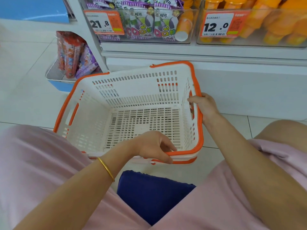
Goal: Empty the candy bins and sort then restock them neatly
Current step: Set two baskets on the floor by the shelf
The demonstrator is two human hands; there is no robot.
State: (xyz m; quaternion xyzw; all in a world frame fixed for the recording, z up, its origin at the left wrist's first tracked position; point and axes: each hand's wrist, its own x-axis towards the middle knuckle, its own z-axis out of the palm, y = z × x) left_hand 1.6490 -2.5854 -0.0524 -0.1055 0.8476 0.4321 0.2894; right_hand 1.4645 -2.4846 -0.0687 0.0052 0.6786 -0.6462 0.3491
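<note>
**Hands and basket, head view.** The left hand curls its fingers over the near edge of the orange rim, thumb beneath, and pinches it close to the near right corner. The right hand is wrapped round the rim on the right side, with the thumb reaching inward over the wall and the remaining fingers hidden on the outside. Both hands thus hold the white slotted basket, which sits on the tiled floor between the person's knees; its perforated bottom is visible across its whole extent. A gold bangle circles the left wrist.

Beyond the basket's far wall, well apart from either hand, two clear bins stand side by side on the white shelf. The left bin, tagged 21.8, holds purple candy packets and one orange cup at its right end. The right bin, tagged 12.0, is filled with orange pieces. At the shelf's left end a side tray carries upright red and purple packets.
</note>
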